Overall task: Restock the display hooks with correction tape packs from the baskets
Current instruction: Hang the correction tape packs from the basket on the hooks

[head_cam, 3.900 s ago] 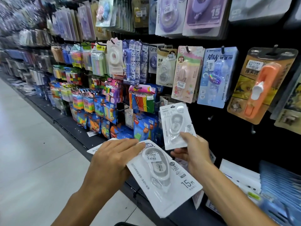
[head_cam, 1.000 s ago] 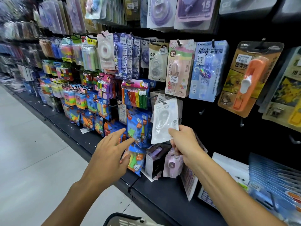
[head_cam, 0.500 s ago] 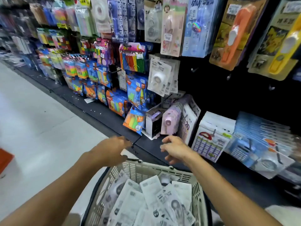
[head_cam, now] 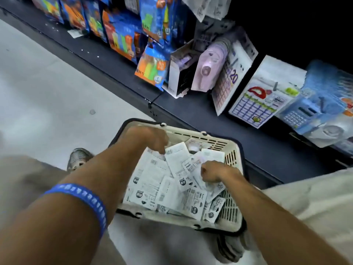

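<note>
Nearest the lens, at the lower left of the frame, my left forearm carries a blue rubber wristband [head_cam: 86, 203] and runs up toward the middle. My left hand [head_cam: 150, 137] hangs over the far left part of the cream slotted plastic basket [head_cam: 232, 211], knuckles up and fingers curled downward; its fingertips meet the top edge of one white card-backed correction tape pack [head_cam: 176, 159], though I cannot tell whether they pinch it or only touch it. My right hand [head_cam: 214, 172] comes in from the lower right and sits knuckles up on the heap, fingers curled tight into the packs; it seems to grip one or two, but what lies under the fist is hidden.

The loose pile of white correction tape packs [head_cam: 162, 190] fills the basket at centre frame, lying flat and overlapping at every angle. The pack under my left fingertips has its long axis running from upper left to lower right, and it lies between my hands, its top at the left one. I judge the left hand better placed to lift it by that top edge.

Beyond the basket, the dark grey bottom shelf [head_cam: 210, 119] crosses the frame diagonally with boxed goods standing on it. At top centre, white packs [head_cam: 206, 6] hang from the display, well apart from both hands.
</note>
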A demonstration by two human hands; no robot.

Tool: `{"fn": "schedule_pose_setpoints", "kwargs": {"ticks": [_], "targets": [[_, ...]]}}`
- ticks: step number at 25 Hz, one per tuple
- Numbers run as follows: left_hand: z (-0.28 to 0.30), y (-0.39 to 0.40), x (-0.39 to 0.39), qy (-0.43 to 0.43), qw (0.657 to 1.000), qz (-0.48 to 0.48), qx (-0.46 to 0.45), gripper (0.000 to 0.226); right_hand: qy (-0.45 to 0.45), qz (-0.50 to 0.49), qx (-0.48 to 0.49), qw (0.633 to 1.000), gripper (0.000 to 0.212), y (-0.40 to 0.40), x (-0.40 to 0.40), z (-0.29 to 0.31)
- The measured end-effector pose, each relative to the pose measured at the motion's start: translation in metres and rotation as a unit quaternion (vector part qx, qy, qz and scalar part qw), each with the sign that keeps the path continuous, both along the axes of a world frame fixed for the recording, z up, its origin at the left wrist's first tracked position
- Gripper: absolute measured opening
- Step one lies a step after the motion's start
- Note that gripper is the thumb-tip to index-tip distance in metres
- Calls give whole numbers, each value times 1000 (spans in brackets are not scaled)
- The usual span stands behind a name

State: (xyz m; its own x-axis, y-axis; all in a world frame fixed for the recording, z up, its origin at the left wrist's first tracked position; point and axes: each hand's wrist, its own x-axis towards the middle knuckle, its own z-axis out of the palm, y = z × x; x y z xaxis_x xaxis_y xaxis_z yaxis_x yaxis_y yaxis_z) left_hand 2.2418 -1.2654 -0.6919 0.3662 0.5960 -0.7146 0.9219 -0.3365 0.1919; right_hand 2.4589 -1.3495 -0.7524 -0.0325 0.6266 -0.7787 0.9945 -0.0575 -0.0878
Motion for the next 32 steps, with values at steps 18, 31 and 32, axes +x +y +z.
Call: {"fn": "schedule_pose_setpoints", "kwargs": {"ticks": [18,31,32], "targets": [[-73,-87,-48,44,991,123,-6,68,62,-55,38,996,47,-69,-16,-29],[-133,-10,-81,-82,899,429,14,80,-14,-53,105,993,56,-45,-62,-56],[-133,-6,-80,-92,900,426,5,77,-13,-49,92,995,50,-37,-64,-53]]}}
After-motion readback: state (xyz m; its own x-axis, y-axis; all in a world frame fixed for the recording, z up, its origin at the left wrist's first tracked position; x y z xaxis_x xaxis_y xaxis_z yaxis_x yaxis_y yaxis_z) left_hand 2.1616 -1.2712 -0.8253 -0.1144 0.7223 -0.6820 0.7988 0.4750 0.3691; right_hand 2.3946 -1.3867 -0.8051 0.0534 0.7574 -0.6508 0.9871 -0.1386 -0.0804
